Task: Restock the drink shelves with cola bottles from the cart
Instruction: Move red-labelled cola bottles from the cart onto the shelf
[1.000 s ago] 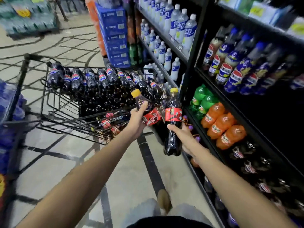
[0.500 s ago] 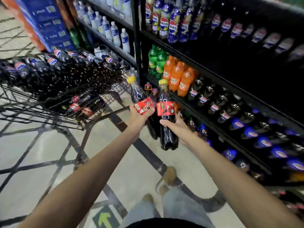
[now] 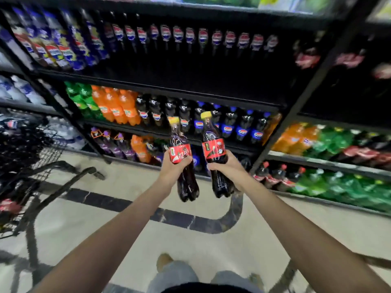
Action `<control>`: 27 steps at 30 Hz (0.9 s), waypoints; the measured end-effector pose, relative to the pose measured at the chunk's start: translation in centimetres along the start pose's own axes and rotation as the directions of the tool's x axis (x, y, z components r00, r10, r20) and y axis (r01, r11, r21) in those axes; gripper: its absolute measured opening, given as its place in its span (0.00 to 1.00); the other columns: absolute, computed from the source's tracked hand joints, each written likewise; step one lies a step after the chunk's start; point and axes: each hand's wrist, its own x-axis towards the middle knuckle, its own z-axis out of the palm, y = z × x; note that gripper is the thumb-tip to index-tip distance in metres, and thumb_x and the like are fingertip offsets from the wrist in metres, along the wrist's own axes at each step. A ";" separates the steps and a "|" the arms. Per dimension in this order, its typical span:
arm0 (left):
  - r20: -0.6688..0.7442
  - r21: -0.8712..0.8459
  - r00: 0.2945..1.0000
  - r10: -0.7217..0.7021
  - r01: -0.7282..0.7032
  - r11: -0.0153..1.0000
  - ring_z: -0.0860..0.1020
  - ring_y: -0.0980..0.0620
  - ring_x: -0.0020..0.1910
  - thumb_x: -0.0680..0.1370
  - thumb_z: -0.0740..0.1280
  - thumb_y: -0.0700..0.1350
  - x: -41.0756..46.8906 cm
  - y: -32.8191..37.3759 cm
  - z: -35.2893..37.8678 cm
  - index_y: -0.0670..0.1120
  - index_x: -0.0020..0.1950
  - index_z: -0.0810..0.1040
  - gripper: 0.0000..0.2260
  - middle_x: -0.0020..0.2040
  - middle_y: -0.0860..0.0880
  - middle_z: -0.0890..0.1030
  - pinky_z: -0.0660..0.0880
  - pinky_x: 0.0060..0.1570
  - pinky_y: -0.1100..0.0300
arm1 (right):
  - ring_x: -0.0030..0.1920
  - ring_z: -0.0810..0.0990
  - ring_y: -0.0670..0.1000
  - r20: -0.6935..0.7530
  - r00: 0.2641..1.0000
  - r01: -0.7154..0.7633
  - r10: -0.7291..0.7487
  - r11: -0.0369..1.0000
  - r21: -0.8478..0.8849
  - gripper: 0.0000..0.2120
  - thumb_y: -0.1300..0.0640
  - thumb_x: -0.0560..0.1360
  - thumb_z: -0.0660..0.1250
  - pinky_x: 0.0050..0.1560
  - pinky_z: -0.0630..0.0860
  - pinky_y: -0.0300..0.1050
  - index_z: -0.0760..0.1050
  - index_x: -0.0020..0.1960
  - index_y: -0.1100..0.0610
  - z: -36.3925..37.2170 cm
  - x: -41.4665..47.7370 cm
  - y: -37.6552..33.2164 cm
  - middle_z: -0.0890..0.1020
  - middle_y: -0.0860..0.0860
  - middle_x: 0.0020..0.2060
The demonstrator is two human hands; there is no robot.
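- Cola bottles, two, head view: dark drink, yellow caps, red labels. The left cola bottle [image 3: 179, 153] and right cola bottle [image 3: 214, 149] are held side by side, near each other but apart. Both are roughly upright, in the air in front of the lower shelves.
- Left hand [image 3: 172, 171]: fingers curled round the left cola bottle at the label and just under it. The base hangs below the hand.
- Right hand [image 3: 229, 171]: fingers wrapped round the middle of the right cola bottle, thumb just under the label.
- Cart [image 3: 44, 163]: black wire, at the left edge, blurred. It holds dark bottles [image 3: 17, 142] whose labels cannot be read.
- Drink shelves [image 3: 160, 92]: black frame, several tiers, directly ahead.
- Top tier: a long row of Pepsi bottles [image 3: 177, 37].
- Middle tier, left to right: green soda bottles [image 3: 82, 98], orange soda bottles [image 3: 118, 108], then dark blue-label bottles [image 3: 227, 126] behind the two held caps.
- Bottom tier: purple-label bottles [image 3: 114, 142] at the left.
- Right bay, lowest tier: red-capped cola bottles [image 3: 273, 176], with green bottles [image 3: 338, 185] beside them, blurred.
- Floor [image 3: 211, 248]: pale tile with a dark inlaid band.
- Person's jeans [image 3: 175, 275] and one shoe [image 3: 164, 261] at the bottom edge.
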 end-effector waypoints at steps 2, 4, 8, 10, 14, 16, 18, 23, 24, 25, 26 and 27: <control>0.029 0.023 0.999 -0.014 0.013 1.000 0.78 0.55 0.50 0.73 0.75 0.48 -1.1 -0.4 5.1 0.54 0.62 0.69 0.22 0.51 0.54 0.79 0.74 0.47 0.60 | 0.46 0.79 0.43 -0.077 0.997 -0.019 0.022 0.999 0.032 0.24 0.58 0.67 0.77 0.40 0.70 0.37 0.71 0.59 0.52 -5.2 -1.7 1.4 0.81 0.46 0.47; 0.055 0.047 0.998 -0.044 0.041 0.998 0.79 0.51 0.52 0.73 0.74 0.49 -2.3 -0.7 10.4 0.53 0.64 0.70 0.23 0.53 0.51 0.80 0.76 0.54 0.55 | 0.45 0.77 0.41 -0.145 0.989 -0.033 0.042 0.998 0.060 0.24 0.56 0.67 0.77 0.40 0.70 0.36 0.71 0.58 0.50 -10.3 -3.5 2.9 0.79 0.43 0.46; 0.134 0.070 0.990 -0.036 0.027 0.997 0.79 0.52 0.52 0.73 0.73 0.52 -4.6 -1.1 20.0 0.54 0.58 0.73 0.17 0.53 0.52 0.80 0.75 0.52 0.55 | 0.46 0.79 0.44 -0.239 0.969 -0.039 0.068 0.992 0.122 0.20 0.56 0.68 0.77 0.41 0.72 0.39 0.72 0.55 0.48 -19.5 -6.3 5.7 0.80 0.46 0.47; 0.179 0.064 0.984 -0.026 0.015 0.998 0.79 0.52 0.52 0.73 0.73 0.53 -5.7 -0.9 24.1 0.57 0.52 0.73 0.12 0.52 0.53 0.80 0.75 0.49 0.57 | 0.48 0.80 0.47 -0.286 0.954 -0.044 0.085 0.988 0.147 0.23 0.55 0.68 0.77 0.44 0.74 0.42 0.73 0.59 0.50 -23.3 -7.5 6.6 0.81 0.48 0.49; 0.244 0.122 0.969 -0.032 0.002 0.993 0.79 0.51 0.53 0.74 0.71 0.54 -6.4 0.2 31.1 0.53 0.59 0.71 0.17 0.55 0.50 0.80 0.75 0.56 0.52 | 0.51 0.80 0.48 -0.351 0.933 0.000 0.076 0.977 0.212 0.16 0.55 0.69 0.77 0.51 0.74 0.44 0.74 0.53 0.48 -29.2 -8.9 7.4 0.82 0.48 0.49; 0.266 0.152 0.964 -0.025 -0.016 0.988 0.78 0.51 0.54 0.73 0.72 0.55 -6.3 0.9 34.1 0.49 0.62 0.69 0.22 0.55 0.50 0.79 0.74 0.58 0.52 | 0.49 0.80 0.46 -0.381 0.923 0.039 0.046 0.977 0.210 0.13 0.56 0.70 0.76 0.48 0.74 0.42 0.75 0.49 0.46 -31.5 -8.9 7.4 0.82 0.46 0.46; 0.289 0.168 0.957 -0.004 -0.046 0.985 0.78 0.54 0.52 0.73 0.73 0.55 -5.7 1.9 36.7 0.49 0.59 0.71 0.20 0.52 0.53 0.79 0.73 0.52 0.57 | 0.49 0.80 0.46 -0.394 0.919 0.054 0.030 0.978 0.201 0.13 0.55 0.70 0.76 0.48 0.75 0.41 0.75 0.51 0.47 -33.7 -8.6 7.0 0.82 0.45 0.47; 0.385 0.224 0.921 0.053 -0.149 0.963 0.76 0.52 0.58 0.72 0.73 0.56 -1.4 5.0 42.6 0.49 0.64 0.71 0.24 0.58 0.52 0.78 0.71 0.56 0.59 | 0.45 0.78 0.37 -0.431 0.902 0.070 0.006 0.985 0.160 0.14 0.54 0.70 0.77 0.40 0.71 0.33 0.73 0.48 0.45 -39.1 -5.1 5.3 0.80 0.40 0.45; 0.401 0.218 0.913 0.070 -0.169 0.961 0.76 0.55 0.55 0.72 0.73 0.55 -0.2 5.6 43.7 0.51 0.61 0.70 0.22 0.55 0.54 0.78 0.71 0.52 0.62 | 0.43 0.77 0.35 -0.435 0.901 0.072 -0.003 0.987 0.144 0.14 0.54 0.69 0.77 0.39 0.70 0.31 0.73 0.47 0.44 -40.1 -4.0 4.8 0.80 0.38 0.43; 0.412 0.214 0.907 0.081 -0.183 0.959 0.76 0.57 0.52 0.72 0.74 0.53 1.1 6.1 44.8 0.52 0.59 0.70 0.20 0.52 0.57 0.78 0.70 0.48 0.65 | 0.42 0.77 0.33 -0.436 0.900 0.074 -0.010 0.989 0.129 0.14 0.54 0.69 0.77 0.38 0.69 0.29 0.73 0.46 0.43 -41.1 -2.7 4.4 0.80 0.36 0.41; 0.425 0.212 0.901 0.087 -0.193 0.958 0.76 0.59 0.49 0.72 0.74 0.52 2.5 6.7 45.9 0.53 0.57 0.70 0.19 0.50 0.58 0.78 0.69 0.45 0.67 | 0.40 0.77 0.32 -0.443 0.897 0.075 -0.015 0.990 0.118 0.14 0.55 0.69 0.77 0.36 0.69 0.27 0.73 0.45 0.43 -42.1 -1.4 4.0 0.80 0.35 0.39; 0.438 0.209 0.894 0.095 -0.204 0.956 0.76 0.60 0.48 0.73 0.74 0.51 3.7 7.3 47.0 0.53 0.57 0.70 0.18 0.49 0.58 0.78 0.69 0.44 0.67 | 0.39 0.76 0.31 -0.452 0.892 0.076 -0.019 0.991 0.109 0.14 0.56 0.69 0.77 0.35 0.68 0.26 0.73 0.46 0.43 -43.0 0.0 3.5 0.80 0.35 0.38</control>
